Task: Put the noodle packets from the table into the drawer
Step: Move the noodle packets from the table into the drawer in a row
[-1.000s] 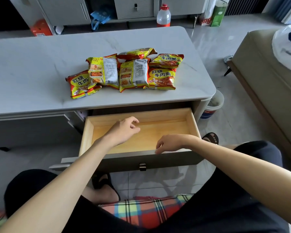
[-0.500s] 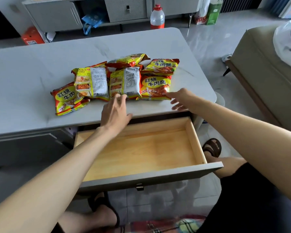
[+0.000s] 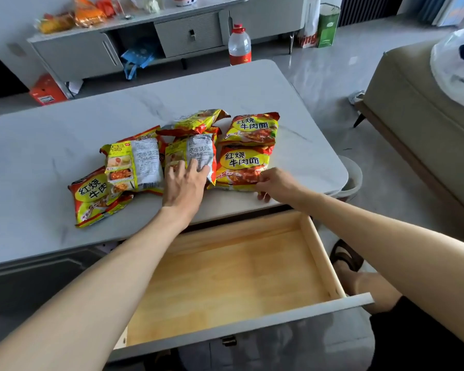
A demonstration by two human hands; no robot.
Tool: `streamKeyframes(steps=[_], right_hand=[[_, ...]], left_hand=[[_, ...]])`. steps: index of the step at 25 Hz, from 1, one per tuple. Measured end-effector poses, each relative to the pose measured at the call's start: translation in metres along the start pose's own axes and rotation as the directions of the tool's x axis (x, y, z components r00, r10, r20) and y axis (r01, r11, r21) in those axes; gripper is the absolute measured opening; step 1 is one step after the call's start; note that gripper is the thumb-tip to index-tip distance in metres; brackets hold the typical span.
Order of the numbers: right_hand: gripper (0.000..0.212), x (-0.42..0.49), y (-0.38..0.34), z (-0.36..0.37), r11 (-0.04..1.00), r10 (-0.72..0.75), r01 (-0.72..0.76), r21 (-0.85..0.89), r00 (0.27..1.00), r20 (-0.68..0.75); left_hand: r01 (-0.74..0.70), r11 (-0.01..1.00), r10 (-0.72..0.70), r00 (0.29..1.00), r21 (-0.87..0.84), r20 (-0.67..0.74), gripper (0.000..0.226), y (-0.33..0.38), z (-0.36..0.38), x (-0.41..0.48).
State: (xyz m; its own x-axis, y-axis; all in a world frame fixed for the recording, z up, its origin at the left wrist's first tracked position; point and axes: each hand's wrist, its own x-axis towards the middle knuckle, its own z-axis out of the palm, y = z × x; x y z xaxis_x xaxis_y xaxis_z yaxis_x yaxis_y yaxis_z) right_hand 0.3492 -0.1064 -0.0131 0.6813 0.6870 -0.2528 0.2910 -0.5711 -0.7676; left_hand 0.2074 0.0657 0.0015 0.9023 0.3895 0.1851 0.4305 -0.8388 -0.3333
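Note:
Several red-and-yellow noodle packets lie in a loose pile on the grey marble table (image 3: 38, 145). My left hand (image 3: 184, 186) rests flat on the near end of the middle packet (image 3: 200, 147), which lies back side up, fingers spread. My right hand (image 3: 276, 183) pinches the near edge of the front right packet (image 3: 241, 162). Another packet (image 3: 252, 127) lies behind it, one (image 3: 134, 164) lies back side up to the left, and one (image 3: 91, 194) sits at the far left front. The wooden drawer (image 3: 225, 285) below the table edge is pulled out, with nothing in it.
A beige sofa (image 3: 426, 129) stands to the right. A grey cabinet (image 3: 91, 49) and a water bottle (image 3: 239, 45) are beyond the table. A white bin (image 3: 352, 178) sits by the table's right end. My sandalled foot (image 3: 346, 258) is beside the drawer.
Both hands have moved from the drawer up onto the table. The left hand now lies on the middle packet and the right hand has taken hold of the front right packet's edge.

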Motion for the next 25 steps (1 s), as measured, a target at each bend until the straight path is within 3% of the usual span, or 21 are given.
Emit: streamKeyframes(steps=[5,9,11,13,16,19,22,25], right_hand=[[0.028,-0.055,0.028,-0.006,1.000,-0.005,0.007,-0.017,0.990,0.141],[0.031,-0.083,0.044,-0.012,0.995,0.066,-0.056,-0.078,0.989,0.131],[0.034,-0.089,0.044,-0.013,0.990,0.126,-0.121,-0.067,0.989,0.078],[0.036,-0.091,0.041,-0.013,0.956,0.207,-0.224,0.189,0.973,0.103],[0.032,-0.081,0.031,-0.008,0.766,0.331,-0.315,0.561,0.941,0.076],[0.032,-0.066,0.025,0.010,0.646,0.467,-0.345,0.681,0.884,0.005],[0.027,-0.062,0.027,0.020,0.596,0.485,-0.314,0.739,0.874,-0.020],[0.022,-0.077,0.051,0.010,0.656,0.371,-0.229,0.719,0.927,-0.044]], left_hand=[[-0.052,0.997,0.044,0.990,-0.063,-0.132,0.041,-0.005,-0.015,-0.032],[-0.149,0.983,0.133,0.980,-0.106,-0.149,0.035,0.000,-0.020,-0.080],[-0.163,0.981,0.157,0.986,-0.110,-0.058,0.026,0.004,-0.023,-0.096],[-0.121,0.979,0.132,0.990,-0.164,0.057,0.029,0.003,-0.026,-0.099],[-0.035,0.968,0.113,0.946,-0.249,0.305,0.080,0.004,-0.037,-0.092],[-0.006,0.962,0.110,0.924,-0.273,0.366,0.116,0.023,-0.046,-0.079],[-0.003,0.988,0.070,0.901,-0.154,0.427,0.119,0.043,-0.044,-0.062],[0.031,0.999,-0.009,0.862,-0.034,0.507,0.111,0.057,-0.036,-0.045]])
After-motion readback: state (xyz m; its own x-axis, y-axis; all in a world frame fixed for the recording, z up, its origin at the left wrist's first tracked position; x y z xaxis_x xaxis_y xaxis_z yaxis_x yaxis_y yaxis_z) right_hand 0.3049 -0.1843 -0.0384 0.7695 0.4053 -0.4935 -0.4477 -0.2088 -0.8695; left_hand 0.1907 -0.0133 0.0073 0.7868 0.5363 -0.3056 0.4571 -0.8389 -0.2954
